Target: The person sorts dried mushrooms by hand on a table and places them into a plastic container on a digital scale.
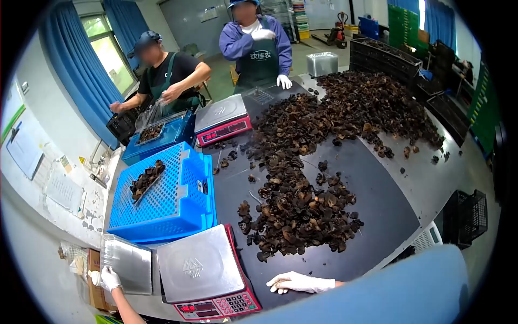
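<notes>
Blurred blue shape (377, 289), lower right, nearest camera. Left hand (110, 278) at tray stack's (127, 264) left edge, stack rightward of fingers; pinch or touch, cannot tell. Right hand (302, 282) farther, fingers extended, loosely together, below mushroom pile (302, 216).

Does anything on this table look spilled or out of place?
Mildly: a few dark mushroom-like pieces lie loose beside the far scale, and others sit scattered near the edge of the metal table, apart from the main heap. Nothing looks damaged.
</notes>
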A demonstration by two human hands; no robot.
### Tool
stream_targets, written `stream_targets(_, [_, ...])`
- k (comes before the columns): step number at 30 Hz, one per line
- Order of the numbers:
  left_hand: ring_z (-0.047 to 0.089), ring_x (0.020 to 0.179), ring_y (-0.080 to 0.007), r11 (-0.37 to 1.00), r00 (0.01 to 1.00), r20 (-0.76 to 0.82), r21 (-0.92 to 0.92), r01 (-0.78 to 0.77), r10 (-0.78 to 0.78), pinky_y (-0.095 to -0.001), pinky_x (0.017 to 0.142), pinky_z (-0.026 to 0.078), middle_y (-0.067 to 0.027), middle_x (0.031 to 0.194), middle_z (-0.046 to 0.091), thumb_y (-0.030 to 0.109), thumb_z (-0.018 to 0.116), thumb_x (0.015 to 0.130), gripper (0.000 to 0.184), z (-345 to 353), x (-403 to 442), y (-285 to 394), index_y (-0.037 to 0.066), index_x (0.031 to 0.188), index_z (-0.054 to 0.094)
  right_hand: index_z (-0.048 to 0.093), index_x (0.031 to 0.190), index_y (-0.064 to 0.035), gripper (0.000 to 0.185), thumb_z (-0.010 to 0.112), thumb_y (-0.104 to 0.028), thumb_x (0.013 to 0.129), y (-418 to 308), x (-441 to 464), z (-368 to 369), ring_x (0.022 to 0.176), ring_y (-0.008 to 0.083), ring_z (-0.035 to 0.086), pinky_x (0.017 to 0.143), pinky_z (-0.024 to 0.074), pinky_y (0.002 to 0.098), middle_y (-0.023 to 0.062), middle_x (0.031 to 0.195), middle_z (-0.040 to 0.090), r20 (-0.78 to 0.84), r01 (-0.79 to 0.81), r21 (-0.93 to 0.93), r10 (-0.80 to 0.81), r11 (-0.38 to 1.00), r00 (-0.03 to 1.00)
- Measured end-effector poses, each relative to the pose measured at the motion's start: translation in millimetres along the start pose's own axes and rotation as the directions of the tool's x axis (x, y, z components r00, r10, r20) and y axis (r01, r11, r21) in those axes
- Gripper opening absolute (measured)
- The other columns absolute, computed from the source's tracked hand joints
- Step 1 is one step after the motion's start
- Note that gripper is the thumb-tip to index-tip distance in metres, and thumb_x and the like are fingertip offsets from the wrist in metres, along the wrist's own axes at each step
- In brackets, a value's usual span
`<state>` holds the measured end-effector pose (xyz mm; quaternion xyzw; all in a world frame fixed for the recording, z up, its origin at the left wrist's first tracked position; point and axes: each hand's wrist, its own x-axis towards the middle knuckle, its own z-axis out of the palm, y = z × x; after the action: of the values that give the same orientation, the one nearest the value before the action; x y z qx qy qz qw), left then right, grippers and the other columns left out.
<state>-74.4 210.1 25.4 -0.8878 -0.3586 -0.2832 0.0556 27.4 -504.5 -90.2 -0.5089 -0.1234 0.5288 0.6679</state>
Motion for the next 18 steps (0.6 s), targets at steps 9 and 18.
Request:
stream_targets(9, [0.055, 0.077, -0.0366, 0.999, 0.939, -0.345, 0.034, 0.009, 0.004, -0.0445, 0.076, 0.044, -0.0168, 0.086, 0.060, 0.003, 0.053, 0.090, 0.009, -60.1, -20.4, 100.9, 0.002, 0.095, 0.060, 0.059, 0.130, -0.0032, 0.036, 0.055, -0.023, 0.100, 4.7, -18.8, 7.0, 0.088, 0.0073, 0.056, 0.079, 0.0471, 0.0228, 0.0035, 0.111, 0.066, -0.048, 0.009, -0.035, -0.010, 0.999, 0.999])
stream_targets(18, [0.058, 0.077, -0.0347, 0.557, 0.615, -0.110, -0.321, -0.766, 0.781, -0.0465, 0.068, 0.045, -0.0136, 0.082, 0.058, -0.004, 0.060, 0.071, 0.025, -85.8, -215.9, 231.1, 0.008, 0.093, 0.057, 0.059, 0.131, -0.0036, 0.034, 0.052, -0.018, 0.100, 12.7, -42.0, 11.2, 0.098, 0.0096, 0.061, 0.090, 0.0477, 0.0249, 0.0067, 0.114, 0.068, -0.040, 0.011, -0.141, -0.017, 0.990, 0.999])
